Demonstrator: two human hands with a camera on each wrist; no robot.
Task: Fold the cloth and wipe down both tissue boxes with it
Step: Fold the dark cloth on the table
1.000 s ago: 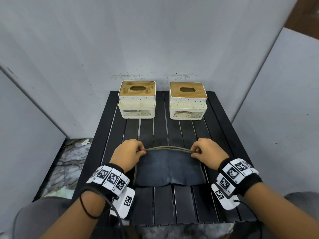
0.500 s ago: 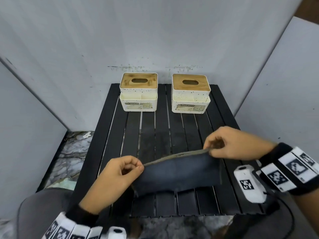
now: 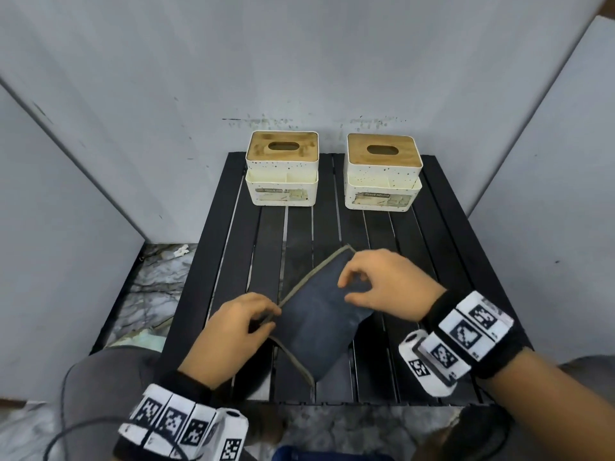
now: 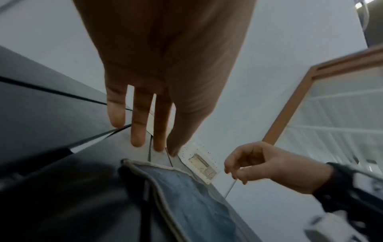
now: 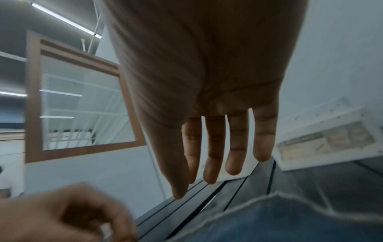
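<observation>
A dark blue cloth (image 3: 319,321) with a pale hem lies folded and turned diagonally on the black slatted table (image 3: 416,247). My left hand (image 3: 271,316) is at the cloth's near-left hem. In the left wrist view its fingers (image 4: 137,131) are straight, with a gap to the cloth (image 4: 186,196). My right hand (image 3: 349,287) hovers over the cloth's far end, its fingers (image 5: 215,155) relaxed and holding nothing. Two white speckled tissue boxes with wooden lids, the left box (image 3: 283,168) and the right box (image 3: 382,171), stand side by side at the table's far edge.
Grey panels close in the table at the back, left and right. A strip of marble floor (image 3: 146,294) shows to the left of the table. My knees sit at the near edge. Bare slats separate the cloth from the boxes.
Both hands pinched the cloth's top hem and lifted it. The cloth now lies turned diagonally, the right hand has let go and hovers, and the left hand's fingers have straightened.
</observation>
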